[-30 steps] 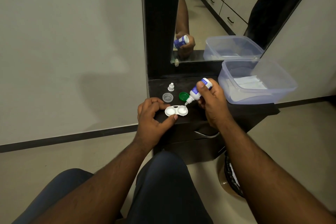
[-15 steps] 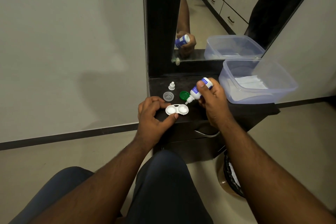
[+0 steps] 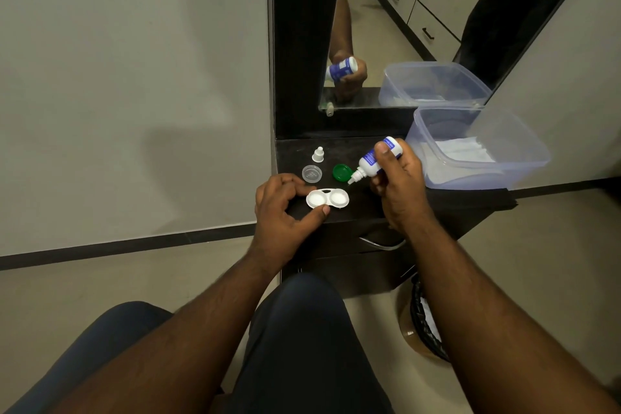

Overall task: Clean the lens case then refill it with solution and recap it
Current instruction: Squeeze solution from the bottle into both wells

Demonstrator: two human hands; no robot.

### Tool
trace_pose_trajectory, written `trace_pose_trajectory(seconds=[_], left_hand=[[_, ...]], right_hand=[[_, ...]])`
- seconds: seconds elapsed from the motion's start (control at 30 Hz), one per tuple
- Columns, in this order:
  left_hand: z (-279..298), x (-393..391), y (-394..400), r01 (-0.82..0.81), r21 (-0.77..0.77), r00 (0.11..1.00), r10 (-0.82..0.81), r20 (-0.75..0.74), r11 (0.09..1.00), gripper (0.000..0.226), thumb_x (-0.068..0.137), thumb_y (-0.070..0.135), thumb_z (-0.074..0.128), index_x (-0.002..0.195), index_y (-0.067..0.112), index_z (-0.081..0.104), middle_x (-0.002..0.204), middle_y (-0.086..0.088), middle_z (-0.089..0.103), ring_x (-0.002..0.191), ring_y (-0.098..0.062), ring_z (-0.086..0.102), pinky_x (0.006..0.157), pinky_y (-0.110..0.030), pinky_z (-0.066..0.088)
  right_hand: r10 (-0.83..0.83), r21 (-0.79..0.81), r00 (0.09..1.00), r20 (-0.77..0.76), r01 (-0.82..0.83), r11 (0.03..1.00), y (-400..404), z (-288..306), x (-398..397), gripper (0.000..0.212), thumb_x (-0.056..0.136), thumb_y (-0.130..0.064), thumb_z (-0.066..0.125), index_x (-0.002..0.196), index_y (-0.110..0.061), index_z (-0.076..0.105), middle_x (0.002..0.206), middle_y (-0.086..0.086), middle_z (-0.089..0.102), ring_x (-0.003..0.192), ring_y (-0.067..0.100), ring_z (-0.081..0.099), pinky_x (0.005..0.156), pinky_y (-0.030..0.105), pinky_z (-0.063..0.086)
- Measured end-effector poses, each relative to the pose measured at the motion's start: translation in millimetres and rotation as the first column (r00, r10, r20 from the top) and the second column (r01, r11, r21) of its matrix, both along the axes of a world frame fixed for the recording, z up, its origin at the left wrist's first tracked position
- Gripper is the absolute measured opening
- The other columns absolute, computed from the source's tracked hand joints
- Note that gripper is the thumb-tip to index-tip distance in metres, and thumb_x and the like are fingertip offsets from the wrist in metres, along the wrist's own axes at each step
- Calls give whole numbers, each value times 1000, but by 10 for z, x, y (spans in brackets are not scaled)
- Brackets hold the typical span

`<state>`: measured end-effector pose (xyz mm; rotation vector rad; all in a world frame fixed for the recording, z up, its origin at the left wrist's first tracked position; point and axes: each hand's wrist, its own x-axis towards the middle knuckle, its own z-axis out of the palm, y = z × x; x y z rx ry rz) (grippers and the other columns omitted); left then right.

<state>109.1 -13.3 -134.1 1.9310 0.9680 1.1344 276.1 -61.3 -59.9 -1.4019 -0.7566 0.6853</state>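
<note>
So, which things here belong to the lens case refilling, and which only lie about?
Belong to the job:
white two-well lens case, held by left hand
white solution bottle with blue label, tilted in right hand
green round cap
clear round cap
small white bottle cap

Lying about:
clear plastic box
dark woven bin

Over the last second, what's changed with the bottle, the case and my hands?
Very little changed. The right hand still grips the solution bottle, tipped nozzle-down; its tip has lifted slightly up and right of the lens case. The left hand still pinches the case's left end. The green cap, clear cap and bottle cap stayed put.
</note>
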Motion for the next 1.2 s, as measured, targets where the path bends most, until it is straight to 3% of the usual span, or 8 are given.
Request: trace_pose_trajectory(seconds=[0.33, 0.53, 0.87, 1.2], left_hand=[[15, 0, -2, 6, 3, 1000, -6, 3, 1000, 38, 71, 50, 66, 96, 21, 69, 106, 12, 51, 108, -7, 44, 89, -24, 35], [16, -4, -3, 11, -11, 1000, -11, -16, 1000, 39, 72, 51, 65, 97, 21, 69, 108, 12, 51, 109, -8, 44, 89, -26, 37], [22, -3, -5, 8, -7, 1000, -8, -15, 1000, 39, 72, 50, 66, 97, 21, 68, 108, 10, 52, 108, -9, 44, 90, -33, 40], [31, -2, -4, 2, 2, 1000, -2, -17, 1000, 40, 71, 50, 65, 96, 19, 69, 107, 8, 53, 107, -10, 45, 90, -31, 38]], right_hand=[[1, 4, 1000, 21, -1, 1000, -21, -10, 8, 10, 94, -26, 52, 84, -23, 53, 73, -2, 57, 63, 8, 51, 56, 21, 43], [56, -41, 995, 80, -53, 998, -6, -25, 19, 9, 93, -27, 53, 85, -25, 52, 81, -3, 57, 74, 8, 57, 65, 25, 47], [55, -52, 994, 97, -50, 997, 2, -29, 38, 8, 94, -29, 53, 87, -25, 52, 79, -2, 57, 65, 5, 53, 56, 17, 45], [59, -55, 994, 97, -54, 997, 2, -29, 36, 8, 94, -29, 53, 87, -25, 53, 80, -2, 58, 66, 6, 53, 57, 18, 44]])
